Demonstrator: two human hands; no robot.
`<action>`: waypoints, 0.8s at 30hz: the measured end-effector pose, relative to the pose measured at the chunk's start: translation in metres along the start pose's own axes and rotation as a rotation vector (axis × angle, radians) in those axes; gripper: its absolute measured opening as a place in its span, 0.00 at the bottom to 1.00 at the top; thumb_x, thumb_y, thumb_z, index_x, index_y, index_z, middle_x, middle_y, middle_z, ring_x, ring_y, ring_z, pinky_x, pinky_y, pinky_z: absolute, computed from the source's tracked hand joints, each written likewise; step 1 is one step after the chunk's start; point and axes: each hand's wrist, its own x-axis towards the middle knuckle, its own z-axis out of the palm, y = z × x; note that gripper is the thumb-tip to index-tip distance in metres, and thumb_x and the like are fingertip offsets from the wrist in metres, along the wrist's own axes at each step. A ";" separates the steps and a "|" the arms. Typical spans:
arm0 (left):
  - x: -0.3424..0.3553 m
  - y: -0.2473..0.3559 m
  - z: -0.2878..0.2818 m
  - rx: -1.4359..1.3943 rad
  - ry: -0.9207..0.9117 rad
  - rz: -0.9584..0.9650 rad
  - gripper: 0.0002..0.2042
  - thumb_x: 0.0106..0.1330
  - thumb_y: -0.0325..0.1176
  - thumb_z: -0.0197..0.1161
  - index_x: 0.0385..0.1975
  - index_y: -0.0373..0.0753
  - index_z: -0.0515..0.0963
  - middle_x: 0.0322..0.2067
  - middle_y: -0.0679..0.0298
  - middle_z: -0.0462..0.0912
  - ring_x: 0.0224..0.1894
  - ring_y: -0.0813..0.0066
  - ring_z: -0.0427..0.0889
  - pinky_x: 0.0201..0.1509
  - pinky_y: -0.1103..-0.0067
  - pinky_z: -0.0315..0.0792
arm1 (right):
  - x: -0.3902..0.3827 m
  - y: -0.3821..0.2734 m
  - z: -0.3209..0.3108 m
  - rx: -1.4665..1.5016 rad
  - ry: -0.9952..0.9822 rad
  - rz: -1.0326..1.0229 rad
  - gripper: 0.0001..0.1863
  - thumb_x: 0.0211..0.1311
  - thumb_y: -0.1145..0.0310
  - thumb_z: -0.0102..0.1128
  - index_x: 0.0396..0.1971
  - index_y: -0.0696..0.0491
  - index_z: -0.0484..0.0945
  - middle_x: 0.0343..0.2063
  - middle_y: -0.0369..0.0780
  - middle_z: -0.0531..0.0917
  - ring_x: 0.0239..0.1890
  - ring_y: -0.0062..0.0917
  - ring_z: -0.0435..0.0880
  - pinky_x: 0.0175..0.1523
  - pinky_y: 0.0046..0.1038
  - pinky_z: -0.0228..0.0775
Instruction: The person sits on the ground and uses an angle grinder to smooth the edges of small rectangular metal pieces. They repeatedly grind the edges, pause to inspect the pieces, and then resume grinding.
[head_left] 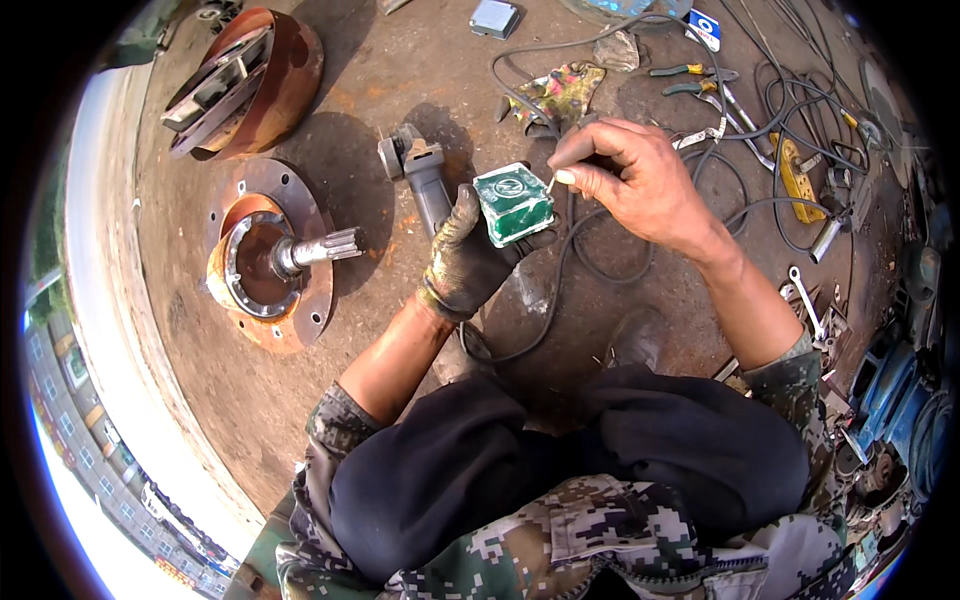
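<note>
My left hand [467,262], in a dark worn glove, is closed around a small green box [514,206] with pale, scuffed edges and a round emblem on its upper face. Bare, my right hand [645,182] is at the box's right side. Its thumb and forefinger pinch a thin, short piece [551,184] close to the box's edge; its kind is too small to make out. Just beyond my left hand, an angle grinder [428,186] lies on the ground, partly covered by that hand.
On the left lie a rusty flange with a splined shaft [322,248] and a rusty drum-like housing [295,85]. A patterned glove [565,95], pliers [700,87], looping cables and a yellow power strip [796,180] are at the upper right. A wrench [806,303] lies farther down.
</note>
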 end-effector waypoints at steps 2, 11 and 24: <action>-0.001 -0.001 0.001 0.011 -0.025 -0.008 0.33 0.74 0.61 0.59 0.67 0.40 0.73 0.59 0.61 0.83 0.60 0.63 0.83 0.64 0.59 0.77 | 0.000 -0.004 -0.005 -0.004 -0.051 0.022 0.07 0.61 0.76 0.71 0.39 0.57 0.85 0.33 0.41 0.89 0.36 0.31 0.89 0.42 0.31 0.79; 0.002 0.004 0.014 0.070 0.055 -0.050 0.36 0.69 0.66 0.61 0.64 0.42 0.74 0.55 0.59 0.84 0.54 0.61 0.84 0.60 0.61 0.78 | 0.004 -0.002 -0.010 -0.010 -0.186 0.023 0.07 0.64 0.72 0.71 0.40 0.56 0.85 0.32 0.42 0.88 0.35 0.32 0.87 0.42 0.33 0.77; 0.015 0.010 0.056 -0.134 0.203 -0.034 0.37 0.74 0.68 0.52 0.60 0.35 0.75 0.56 0.55 0.82 0.58 0.58 0.83 0.64 0.59 0.77 | -0.023 0.011 0.009 0.122 -0.003 0.127 0.21 0.59 0.63 0.79 0.51 0.52 0.87 0.45 0.38 0.82 0.44 0.23 0.83 0.49 0.28 0.78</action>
